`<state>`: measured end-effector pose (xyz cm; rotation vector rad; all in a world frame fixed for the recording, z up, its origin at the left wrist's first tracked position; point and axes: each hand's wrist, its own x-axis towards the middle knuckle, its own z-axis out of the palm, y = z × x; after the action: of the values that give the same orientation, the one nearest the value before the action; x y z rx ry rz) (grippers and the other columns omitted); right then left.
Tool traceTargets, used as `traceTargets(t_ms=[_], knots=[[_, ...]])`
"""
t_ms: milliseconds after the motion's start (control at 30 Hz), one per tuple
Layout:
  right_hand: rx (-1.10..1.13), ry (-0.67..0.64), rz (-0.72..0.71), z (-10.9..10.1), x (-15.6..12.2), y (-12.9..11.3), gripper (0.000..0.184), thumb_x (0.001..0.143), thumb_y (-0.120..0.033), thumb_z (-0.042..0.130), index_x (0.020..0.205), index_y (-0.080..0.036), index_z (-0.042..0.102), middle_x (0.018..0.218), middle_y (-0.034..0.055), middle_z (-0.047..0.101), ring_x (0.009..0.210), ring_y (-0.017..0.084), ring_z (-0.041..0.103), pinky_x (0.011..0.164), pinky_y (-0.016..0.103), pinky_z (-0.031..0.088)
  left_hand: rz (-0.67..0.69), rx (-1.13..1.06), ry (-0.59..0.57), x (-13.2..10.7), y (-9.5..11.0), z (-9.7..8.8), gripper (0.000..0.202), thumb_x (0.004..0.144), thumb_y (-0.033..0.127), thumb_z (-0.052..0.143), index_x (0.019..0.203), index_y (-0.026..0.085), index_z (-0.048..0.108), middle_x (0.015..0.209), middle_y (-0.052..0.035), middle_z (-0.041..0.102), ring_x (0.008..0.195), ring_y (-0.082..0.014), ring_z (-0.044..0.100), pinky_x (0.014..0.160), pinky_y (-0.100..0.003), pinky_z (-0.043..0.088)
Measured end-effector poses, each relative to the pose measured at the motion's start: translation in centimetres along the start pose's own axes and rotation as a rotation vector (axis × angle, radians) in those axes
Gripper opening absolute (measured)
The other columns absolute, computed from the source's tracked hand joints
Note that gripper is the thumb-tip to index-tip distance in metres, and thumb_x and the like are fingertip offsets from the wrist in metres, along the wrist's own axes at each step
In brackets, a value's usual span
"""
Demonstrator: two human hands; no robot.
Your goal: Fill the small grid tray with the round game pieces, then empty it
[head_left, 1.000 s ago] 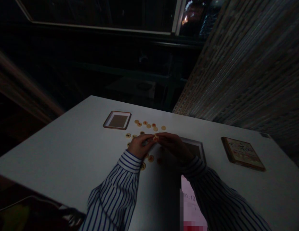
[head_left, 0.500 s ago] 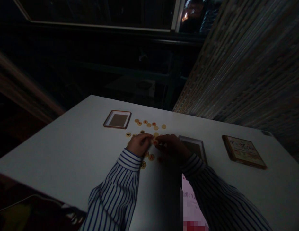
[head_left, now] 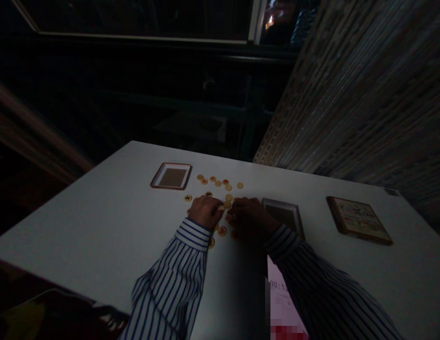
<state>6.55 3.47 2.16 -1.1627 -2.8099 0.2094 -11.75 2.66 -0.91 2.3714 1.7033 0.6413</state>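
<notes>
Round wooden Chinese chess pieces, some with red and some with black characters, lie scattered mid-table around both hands. My left hand (head_left: 205,211) is closed, thumb against fingers, at the edge of a pale Chinese chess piece (head_left: 220,208). Just to its right, my right hand (head_left: 250,215) is curled with its fingertips on a red-marked Chinese chess piece (head_left: 230,217); shadow darkens this hand. Between the hands and just beyond them sits a blank-faced piece (head_left: 228,198). Nearer to me lies another red-marked piece (head_left: 222,231). Several pieces are partly hidden under my hands.
A shallow framed tray (head_left: 188,177) stands at the back left of the white table (head_left: 99,226). Beside my right wrist is a second tray (head_left: 300,218), partly covered. A decorated box lid (head_left: 359,221) lies at right. Under my right forearm, a lit phone screen (head_left: 285,302) shows a timer.
My hands, fingertips together on a piece before, have drawn slightly apart. The left hand has turned more knuckles-up. The view has shifted a little.
</notes>
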Motion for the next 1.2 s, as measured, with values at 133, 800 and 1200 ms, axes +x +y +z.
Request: traceTargets(t_ms=[133,800,1200], knots=[[-0.002,0.016,0.007,0.1,-0.1,-0.1,0.021,0.084,-0.033,0.046,0.086,-0.022,0.064,0.092,0.0046,0.058,0.086,0.016,0.05,0.073,0.031,0.028,-0.009,0.033,-0.013,0.0,0.2,-0.1,0.025,0.072,0.027,0.057,0.095,0.021,0.064,0.094,-0.0062,0.067,0.094,-0.0248,0.055,0.084,-0.041,0.039],[0.048,0.21,0.066,0.1,0.0,0.5,0.022,0.079,-0.029,0.053,0.096,-0.019,0.062,0.094,0.0059,0.061,0.087,0.018,0.051,0.076,0.031,0.031,-0.123,-0.31,0.243,0.0,-0.3,0.1,0.025,0.07,0.033,0.062,0.091,0.019,0.067,0.09,-0.008,0.067,0.089,-0.0215,0.059,0.083,-0.037,0.046],[0.036,0.223,0.072,0.1,0.1,0.8,0.022,0.081,-0.03,0.048,0.095,-0.019,0.062,0.09,0.0067,0.061,0.084,0.018,0.052,0.073,0.031,0.032,-0.464,-1.181,0.358,0.4,0.6,-1.0,0.043,0.062,0.041,0.069,0.095,0.013,0.065,0.086,-0.0094,0.07,0.078,-0.0197,0.065,0.073,-0.034,0.052]])
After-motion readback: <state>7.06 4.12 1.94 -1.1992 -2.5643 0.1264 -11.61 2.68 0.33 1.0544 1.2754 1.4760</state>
